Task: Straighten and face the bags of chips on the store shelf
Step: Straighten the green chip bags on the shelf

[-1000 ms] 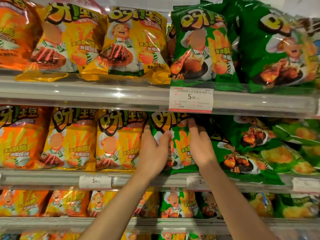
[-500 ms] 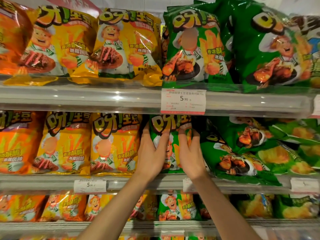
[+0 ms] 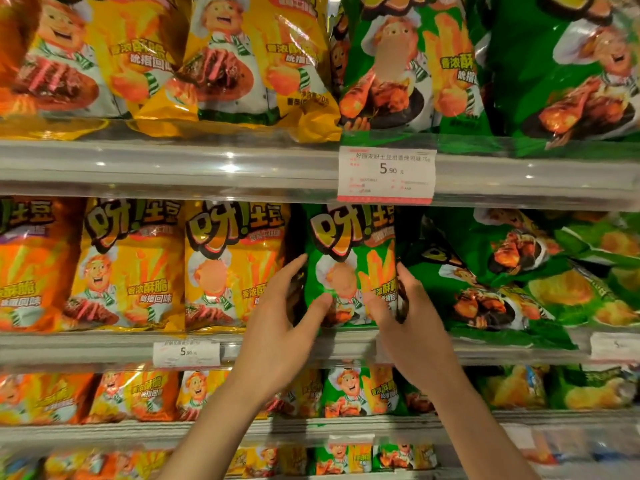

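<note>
1. Green chip bag [image 3: 349, 268] stands upright on the middle shelf [image 3: 104, 348], front facing out, between a yellow bag [image 3: 235, 268] and slumped green bags [image 3: 485, 282].
2. Left hand [image 3: 280, 337] holds the bag's left edge, fingers behind the side, thumb pressed on the front.
3. Right hand [image 3: 408, 323] holds the right edge the same way (thumb on front, fingers round the side).
4. Slumped green bags lean sideways, faces tilted.
5. Price tag [image 3: 386, 174] reading 5.90 hangs on the upper shelf rail, just above the held bag.
</note>
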